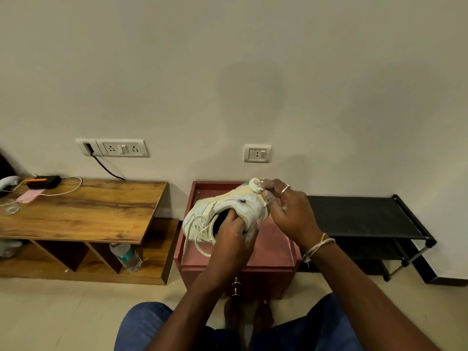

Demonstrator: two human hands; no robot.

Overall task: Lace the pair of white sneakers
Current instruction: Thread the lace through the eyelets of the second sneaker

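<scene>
A low wooden table with open shelves [88, 206] stands at the left against the wall. On its top lie a clear drinking glass [10, 207], a pink face mask [27, 196], a black box-shaped device with an orange stripe [44, 181] and a white cable [73, 186] running from the device. A clear plastic water bottle [126, 257] lies in a lower shelf. A white double wall socket plate [121, 148] sits above the table.

A red-brown cabinet with a raised-rim top [276, 249] stands at the centre. One worn white lace-up sneaker [228, 201] is held in the air above this top, on its side, opening toward the camera. A loose white lace [200, 245] hangs from its left part.

The left hand [235, 231] grips the sneaker at the collar, fingers curled into the opening and clamped on the edge. The right hand [291, 211] holds the right end of the sneaker; its fingertips are closed on a small white wad [255, 186] there, whose nature cannot be told. This hand bears a metal ring [285, 190], with thin bangles [316, 248] on the wrist.

A small white single wall socket [257, 153] sits above the cabinet. A black metal-frame shoe rack [359, 216] stands at the right.
</scene>
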